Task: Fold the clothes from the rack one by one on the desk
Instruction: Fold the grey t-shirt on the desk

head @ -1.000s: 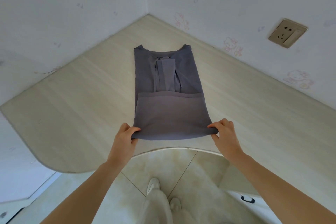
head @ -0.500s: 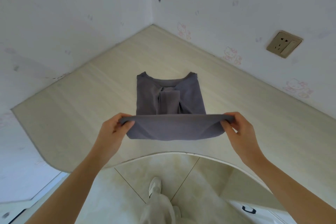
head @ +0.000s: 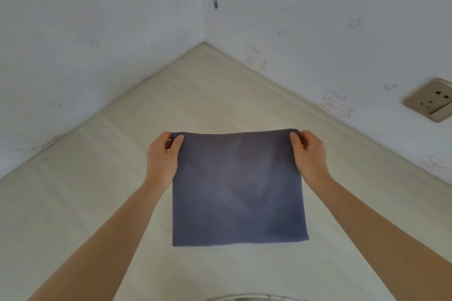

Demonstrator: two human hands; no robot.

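Garment (head: 238, 188) folded square on tabletop (head: 97, 178), far corners pinched by left hand (head: 162, 156) and right hand (head: 308, 155); lower edge flush, release, smooth flat.

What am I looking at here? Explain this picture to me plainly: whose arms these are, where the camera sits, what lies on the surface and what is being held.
There is no machine: a person works with two bare hands. The single picture comes from a wide-angle camera worn on the person's head, looking forward and down, so both arms reach in from the bottom. The pale wood-grain corner desk meets two white walls; a beige wall socket sits on the right one. On the desk lies a dark grey garment folded into a rectangle. The left hand pinches its far left corner and the right hand pinches its far right corner, thumbs on top.
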